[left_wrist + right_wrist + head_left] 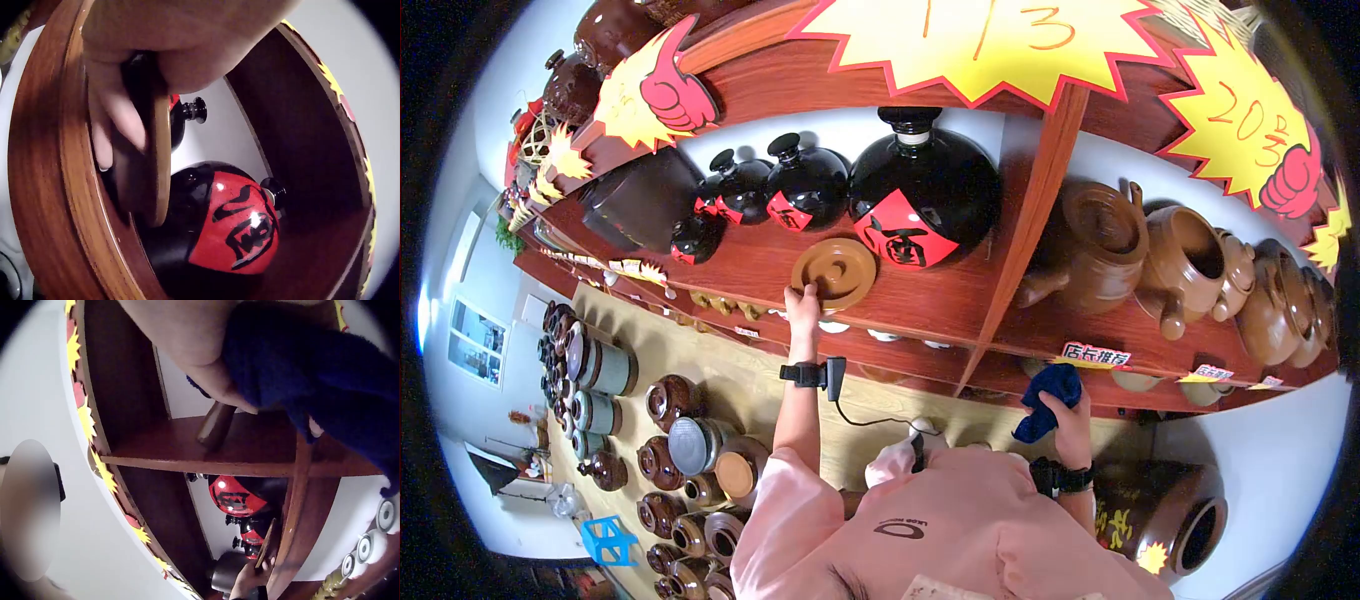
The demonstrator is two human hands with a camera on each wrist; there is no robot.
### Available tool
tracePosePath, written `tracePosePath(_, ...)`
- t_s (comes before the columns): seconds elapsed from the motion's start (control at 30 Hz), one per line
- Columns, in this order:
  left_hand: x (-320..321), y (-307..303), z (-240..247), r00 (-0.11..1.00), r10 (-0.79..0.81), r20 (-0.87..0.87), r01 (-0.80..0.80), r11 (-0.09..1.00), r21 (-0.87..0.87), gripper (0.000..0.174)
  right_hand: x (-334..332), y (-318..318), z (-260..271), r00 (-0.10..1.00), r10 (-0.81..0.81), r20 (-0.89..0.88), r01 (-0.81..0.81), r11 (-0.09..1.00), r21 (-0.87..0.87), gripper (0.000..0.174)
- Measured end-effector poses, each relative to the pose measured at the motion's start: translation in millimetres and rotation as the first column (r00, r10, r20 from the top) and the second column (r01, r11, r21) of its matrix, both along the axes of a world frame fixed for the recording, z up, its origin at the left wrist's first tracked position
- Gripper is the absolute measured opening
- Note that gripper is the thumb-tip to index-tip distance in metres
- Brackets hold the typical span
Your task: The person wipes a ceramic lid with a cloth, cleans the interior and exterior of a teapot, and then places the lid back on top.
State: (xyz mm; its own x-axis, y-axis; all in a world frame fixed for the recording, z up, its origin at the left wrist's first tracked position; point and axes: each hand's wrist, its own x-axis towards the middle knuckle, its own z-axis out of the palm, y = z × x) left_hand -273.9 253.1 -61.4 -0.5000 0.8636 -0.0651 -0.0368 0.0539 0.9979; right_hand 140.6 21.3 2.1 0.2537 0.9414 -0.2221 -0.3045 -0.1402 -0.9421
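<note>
Shelf (920, 300): red-brown wood, run across the middle of the head frame and split by an upright board right of centre.
Large black jar (920, 195): red label, stood at the back of the left bay, top centre.
Brown pots (1180, 265): kept in the right bay, right of frame.
Smaller black jars (805, 185): lined up left of the large black jar.
Brown lid (833, 272): round, held up on edge just in front of the large black jar, centre of frame. Contact with the shelf board cannot be told.
Blue cloth (1045, 398): bunched, lower right of centre, below the shelf edge.
Left hand (803, 305): grip pinched on the lid's lower-left rim, with fingers laid across one face in the wrist view.
Right hand (1072, 425): grip curled round the blue cloth.
</note>
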Motion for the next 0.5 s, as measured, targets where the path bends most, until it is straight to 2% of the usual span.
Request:
tracePosePath(0.13, 1.3, 7.7, 0.8, 0.999, 0.006, 0.054, -0.004, 0.999, -0.042, 0.035, -1.5, -0.5, -2.6, 0.998, -0.055, 0.007, 0.054, 0.998, 0.014, 0.034)
tracePosePath(0.2, -24.6, 25.0, -32.2, 0.975, -0.033, -0.220, 0.027, 0.999, -0.032, 0.036, -4.6, -1.8, 6.8, 0.998, -0.063, -0.031, 0.062, 0.998, -0.011, 0.034)
tracePosePath(0.27, -30.5, 28.1, -36.3, 0.882, -0.042, -0.470, 0.029, 0.999, -0.034, 0.037, -4.5, -2.1, 6.0, 0.997, -0.065, -0.035, 0.065, 0.998, -0.016, 0.035)
tracePosePath(0.33, -21.2, 18.8, -5.3, 0.732, -0.025, -0.680, -0.001, 0.999, -0.038, 0.038, -3.3, -3.1, 1.7, 0.997, -0.063, -0.033, 0.062, 0.998, -0.019, 0.036)
tracePosePath(0.43, -19.5, 18.1, 12.2, 0.621, -0.078, -0.780, -0.007, 0.994, -0.105, 0.039, 0.8, -6.1, -9.9, 0.998, -0.062, -0.032, 0.061, 0.998, -0.021, 0.036)
tracePosePath(0.5, -34.5, 27.8, -6.8, 0.593, -0.092, -0.800, 0.017, 0.995, -0.102, 0.041, 2.1, -7.5, -13.0, 0.996, -0.071, -0.046, 0.070, 0.997, -0.012, 0.035)
